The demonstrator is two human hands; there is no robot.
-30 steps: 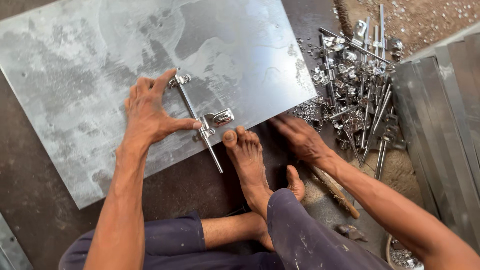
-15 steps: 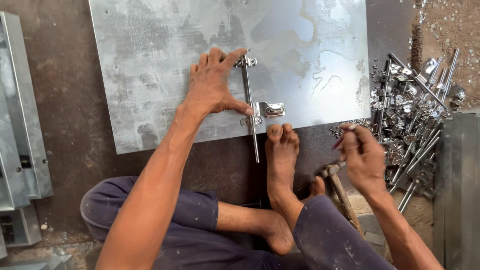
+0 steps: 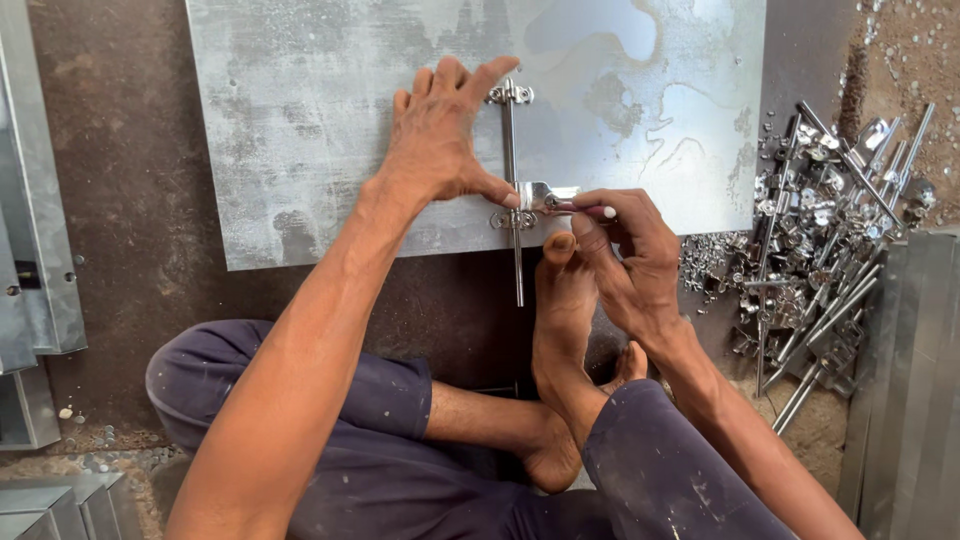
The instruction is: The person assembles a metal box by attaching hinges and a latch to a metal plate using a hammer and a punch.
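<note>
The left hand point(image 3: 440, 140) presses flat, fingers spread, beside the long steel latch bolt point(image 3: 512, 180) on the grey metal sheet point(image 3: 300, 120). The right hand point(image 3: 625, 250) pinches a small pink-tipped tool point(image 3: 585, 210) at the bolt's right side.

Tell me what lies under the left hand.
The left hand presses flat on the grey metal sheet, its thumb against the latch rod. The sheet surface beneath the palm is covered and cannot be seen.

heap of metal bolt parts point(image 3: 820, 230), grey metal channels point(image 3: 35, 250), perhaps dirt floor point(image 3: 130, 180)
</note>
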